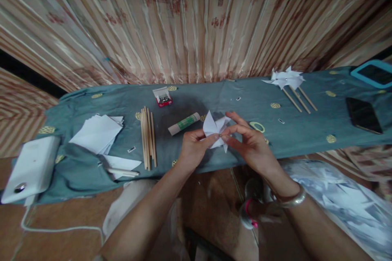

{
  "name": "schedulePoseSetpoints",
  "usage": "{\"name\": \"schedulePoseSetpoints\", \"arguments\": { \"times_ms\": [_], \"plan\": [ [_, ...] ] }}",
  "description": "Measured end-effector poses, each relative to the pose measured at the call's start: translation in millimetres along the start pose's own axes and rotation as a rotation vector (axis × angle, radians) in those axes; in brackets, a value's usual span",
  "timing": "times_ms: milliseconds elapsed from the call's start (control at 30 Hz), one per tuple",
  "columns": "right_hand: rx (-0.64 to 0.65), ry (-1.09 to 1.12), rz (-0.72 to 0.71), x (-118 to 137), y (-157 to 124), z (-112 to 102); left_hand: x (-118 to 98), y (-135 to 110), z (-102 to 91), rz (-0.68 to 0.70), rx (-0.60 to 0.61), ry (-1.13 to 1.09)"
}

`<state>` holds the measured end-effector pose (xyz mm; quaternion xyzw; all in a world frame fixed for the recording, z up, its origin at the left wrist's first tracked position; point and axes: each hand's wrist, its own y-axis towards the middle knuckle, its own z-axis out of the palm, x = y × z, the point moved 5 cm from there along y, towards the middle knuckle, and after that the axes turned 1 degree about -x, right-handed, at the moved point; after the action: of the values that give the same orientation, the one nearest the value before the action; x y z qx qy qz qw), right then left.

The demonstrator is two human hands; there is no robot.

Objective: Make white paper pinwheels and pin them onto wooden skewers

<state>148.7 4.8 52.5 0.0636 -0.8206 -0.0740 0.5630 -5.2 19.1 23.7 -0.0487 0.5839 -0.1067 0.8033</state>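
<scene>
My left hand (196, 147) grips a white paper pinwheel (210, 124), its thumb pressed close to the middle of the folded paper. My right hand (249, 140) pinches at the same centre with thumb and index finger, on a tiny shiny spot that looks like a thumbtack (220, 135); the fingertips partly cover it. Just behind my left hand lies a glue stick (184, 124) with a green label. Further back stands an opened red and white box (163, 97) of small metal tacks. A bundle of wooden sticks (147, 138) lies to the left.
White paper sheets (96, 132) are stacked on the green tablecloth (208, 94) at left, near a white device (33, 167) with a cable. Pinwheels on sticks (288, 78), a phone (364, 115) and a blue-framed object (375, 73) lie right. A yellow-green ring (257, 126) sits beside my right hand.
</scene>
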Motion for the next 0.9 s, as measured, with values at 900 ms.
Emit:
{"name": "schedulePoseSetpoints", "arguments": {
  "times_ms": [900],
  "plan": [
    [-0.008, 0.013, 0.009, 1.9, -1.6, -1.3, 2.3, 0.3, 1.4, 0.003, 0.008, -0.020]
  ]
}}
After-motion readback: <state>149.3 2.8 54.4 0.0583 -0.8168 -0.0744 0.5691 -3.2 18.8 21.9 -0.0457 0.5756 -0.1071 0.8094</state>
